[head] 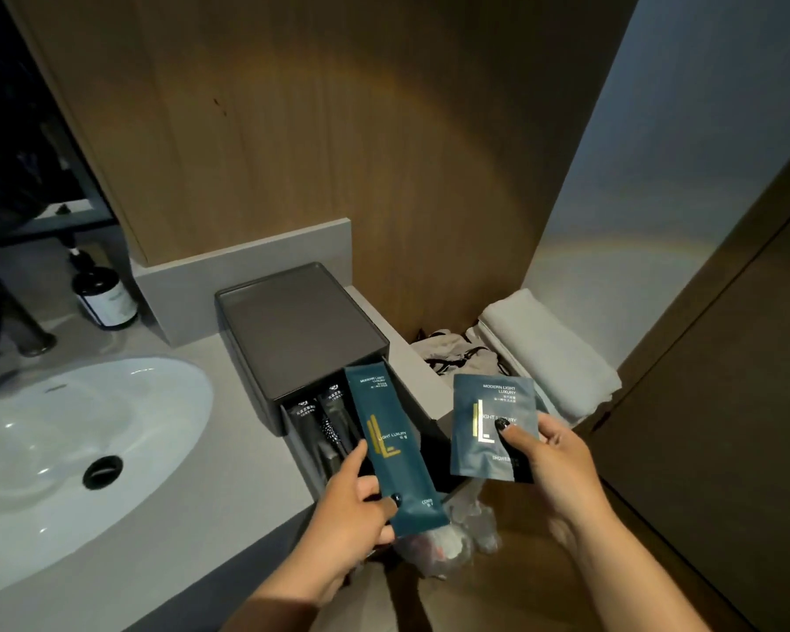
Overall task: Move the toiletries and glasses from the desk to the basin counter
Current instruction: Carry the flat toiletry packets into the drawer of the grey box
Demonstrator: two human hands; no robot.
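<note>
The basin counter (192, 494) runs grey along the wood-panelled wall, with the white oval basin (65, 449) sunk into it at the left, so anything set down here has to go on the strip to the basin's right. That strip is where the dark organiser box (299, 330) stands, its flat top bare and its drawer (320, 431) pulled out toward the person, presumably to take the small packets. Black-wrapped items, one looking like a brush or comb, already lie inside it.

Off to the right, lower than the counter, folded white towels (548, 353) sit on a shelf, out of the way of the work. A dark pump bottle (106, 294) stands behind the basin by the tap.

The left hand (352, 517) pinches the long teal comb packet (395, 453) near its lower end, thumb on the face, holding it slanted just over the open drawer, which looks like the approach for sliding it in. The right hand (553, 453) pinches the square teal shower-cap sachet (491, 426), thumb across its front, kept apart to the right as if waiting its turn. Something crinkly and clear shows below the hands; I cannot tell what.
</note>
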